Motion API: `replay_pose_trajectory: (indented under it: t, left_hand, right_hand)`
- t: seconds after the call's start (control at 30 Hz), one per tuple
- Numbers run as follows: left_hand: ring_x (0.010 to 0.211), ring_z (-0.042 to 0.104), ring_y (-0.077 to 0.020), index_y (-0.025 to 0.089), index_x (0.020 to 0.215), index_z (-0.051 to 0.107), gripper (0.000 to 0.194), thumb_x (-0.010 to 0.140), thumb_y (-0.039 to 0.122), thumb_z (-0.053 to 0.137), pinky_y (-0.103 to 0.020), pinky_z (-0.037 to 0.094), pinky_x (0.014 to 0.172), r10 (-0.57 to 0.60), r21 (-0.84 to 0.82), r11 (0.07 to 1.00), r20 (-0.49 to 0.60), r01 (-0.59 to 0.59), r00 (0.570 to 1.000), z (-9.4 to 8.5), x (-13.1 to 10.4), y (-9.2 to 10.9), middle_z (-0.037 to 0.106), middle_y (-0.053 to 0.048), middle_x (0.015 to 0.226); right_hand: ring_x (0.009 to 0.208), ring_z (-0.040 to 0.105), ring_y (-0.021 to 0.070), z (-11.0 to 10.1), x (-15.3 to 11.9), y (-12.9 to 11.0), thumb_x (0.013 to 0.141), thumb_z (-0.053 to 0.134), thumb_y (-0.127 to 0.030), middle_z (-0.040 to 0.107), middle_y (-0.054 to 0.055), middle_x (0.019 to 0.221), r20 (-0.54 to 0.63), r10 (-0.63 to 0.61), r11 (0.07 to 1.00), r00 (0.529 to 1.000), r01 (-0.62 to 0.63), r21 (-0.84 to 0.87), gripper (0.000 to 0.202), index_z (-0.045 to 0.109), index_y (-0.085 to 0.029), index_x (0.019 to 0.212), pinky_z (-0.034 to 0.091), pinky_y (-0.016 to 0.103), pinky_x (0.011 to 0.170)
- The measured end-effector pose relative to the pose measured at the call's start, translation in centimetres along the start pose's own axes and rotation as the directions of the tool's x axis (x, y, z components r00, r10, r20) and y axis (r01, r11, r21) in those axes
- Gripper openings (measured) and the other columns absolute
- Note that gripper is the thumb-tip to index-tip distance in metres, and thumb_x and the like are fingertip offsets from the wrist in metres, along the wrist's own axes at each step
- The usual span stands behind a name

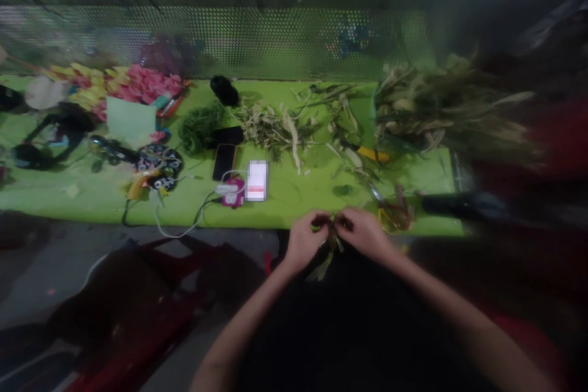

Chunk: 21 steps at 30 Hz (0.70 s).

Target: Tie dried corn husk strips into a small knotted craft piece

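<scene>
Near the table's front edge, my left hand (307, 239) and my right hand (362, 231) meet fingertip to fingertip. Both pinch a dried, greenish-brown leaf strip (323, 264), whose loose ends hang down between them over my dark clothing. The part inside my fingers is hidden. To the right of my right hand lie scissors (386, 218) with yellow handles, blurred. A heap of dried leaf strips (275, 128) spreads across the middle of the green table (294, 214), and more loose strips (344, 119) lie to its right.
A large pile of dried leaves (422, 107) fills the table's right end. A lit phone (256, 180), a dark phone (224, 162) and a pink power socket (233, 193) with cables sit left of centre. Pink petals (151, 82) and green twine (197, 128) lie farther left. A perforated metal panel (275, 43) stands behind.
</scene>
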<state>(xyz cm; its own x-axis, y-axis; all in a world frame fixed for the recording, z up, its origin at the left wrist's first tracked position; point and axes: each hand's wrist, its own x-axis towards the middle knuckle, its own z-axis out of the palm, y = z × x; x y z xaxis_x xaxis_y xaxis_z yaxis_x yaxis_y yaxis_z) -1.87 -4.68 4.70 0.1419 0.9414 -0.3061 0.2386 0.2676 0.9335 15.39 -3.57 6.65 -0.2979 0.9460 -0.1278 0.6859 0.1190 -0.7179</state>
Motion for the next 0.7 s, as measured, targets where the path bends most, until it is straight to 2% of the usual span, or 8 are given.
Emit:
replay_pose_trajectory:
  t: [0.07,0.17,0.33,0.47,0.6,0.7]
  left_hand:
    - [0.087,0.066,-0.0161,0.019,0.097,0.07,0.02,0.081,0.016,0.058,-0.029,0.049,0.081,0.049,0.043,0.998,-0.004,-0.048,0.999,0.0,-0.1,0.0,0.073,-0.004,0.095]
    - [0.084,0.064,-0.0157,0.018,0.091,0.07,0.015,0.082,0.015,0.058,-0.028,0.049,0.078,0.121,0.09,0.989,0.0,-0.12,0.993,0.0,0.0,-0.1,0.072,-0.004,0.09]
    - [0.082,0.062,-0.0149,0.018,0.089,0.069,0.011,0.086,0.018,0.058,-0.027,0.049,0.075,0.194,0.031,0.981,-0.029,-0.193,0.981,0.1,0.2,-0.6,0.067,-0.004,0.088]
    - [0.086,0.061,-0.0155,0.019,0.088,0.069,0.009,0.084,0.016,0.061,-0.028,0.05,0.078,0.233,0.012,0.972,-0.047,-0.233,0.971,0.2,0.2,-0.9,0.063,-0.005,0.09]
    - [0.086,0.06,-0.0154,0.02,0.087,0.07,0.008,0.084,0.018,0.062,-0.028,0.05,0.078,0.223,0.0,0.975,-0.055,-0.223,0.973,0.3,0.2,-1.0,0.063,-0.005,0.089]
    - [0.084,0.06,-0.0148,0.019,0.086,0.07,0.006,0.083,0.019,0.064,-0.027,0.049,0.076,0.206,-0.005,0.978,-0.054,-0.207,0.977,0.2,0.1,-0.9,0.064,-0.004,0.088]
  right_hand:
    - [0.064,0.055,0.0141,0.1,-0.1,0.1,0.081,0.061,-0.014,0.062,0.002,0.071,-0.015,-0.039,0.999,0.999,0.039,0.035,0.008,0.061,-0.018,0.074,0.037,0.025,0.059]
    - [0.068,0.057,0.0146,-0.1,-0.1,0.3,0.083,0.059,-0.016,0.063,0.002,0.074,-0.003,-0.07,0.99,0.998,0.069,0.123,0.008,0.063,-0.018,0.076,0.04,0.025,0.062]
    - [0.07,0.061,0.0144,-0.5,0.0,0.9,0.087,0.061,-0.026,0.067,0.001,0.075,0.056,0.038,0.942,0.998,-0.054,0.333,0.009,0.066,-0.019,0.085,0.045,0.025,0.064]
    - [0.072,0.063,0.0154,-0.4,0.2,1.4,0.084,0.062,-0.026,0.069,0.001,0.079,0.111,0.112,0.884,0.987,-0.151,0.443,0.011,0.066,-0.019,0.091,0.048,0.027,0.068]
    - [0.075,0.065,0.0165,-0.3,0.5,1.5,0.08,0.064,-0.026,0.071,0.002,0.081,0.205,0.122,0.847,0.971,-0.209,0.489,0.011,0.069,-0.019,0.088,0.049,0.029,0.07]
    - [0.07,0.062,0.0152,-0.4,0.5,1.5,0.079,0.064,-0.023,0.069,0.001,0.075,0.177,0.127,0.865,0.976,-0.197,0.461,0.008,0.068,-0.019,0.083,0.047,0.027,0.067]
